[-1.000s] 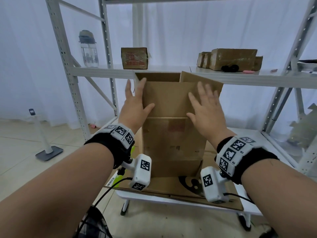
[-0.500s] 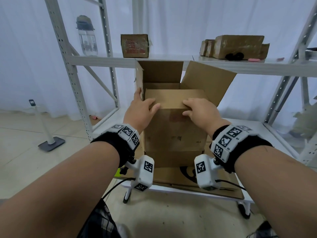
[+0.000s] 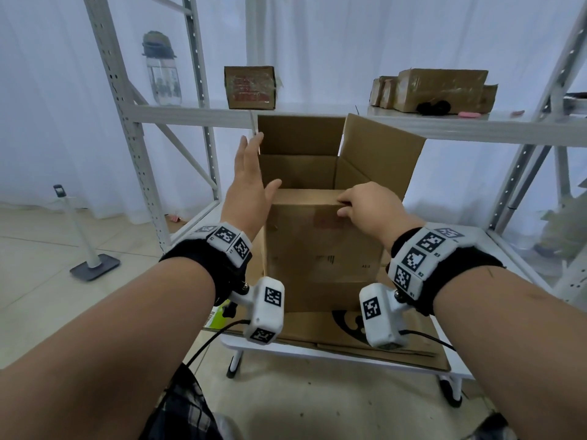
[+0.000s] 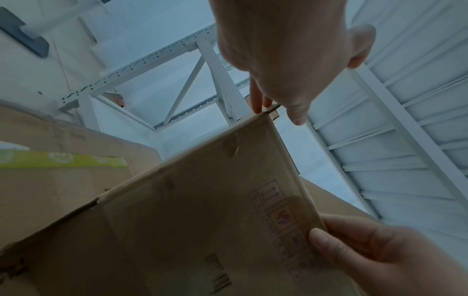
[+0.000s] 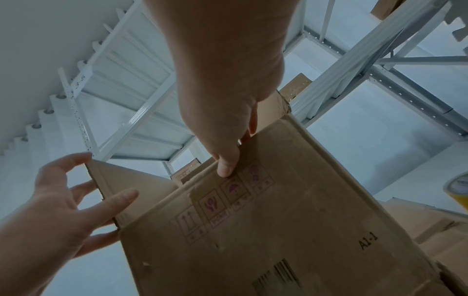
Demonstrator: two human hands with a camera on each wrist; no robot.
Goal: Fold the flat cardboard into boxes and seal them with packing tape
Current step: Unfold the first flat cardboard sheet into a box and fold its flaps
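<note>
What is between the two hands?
The box top. In the head view the left hand lies against the upright left flap, the right hand holds down the folded near flap; only that flap lies between them.

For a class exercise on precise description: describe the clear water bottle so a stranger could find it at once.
Start at the white metal rack behind the cardboard box. On its upper shelf, at the far left beside the upright, stands the water bottle. It is see-through with a dark lid; its shelf neighbours are brown cardboard packages.
</note>
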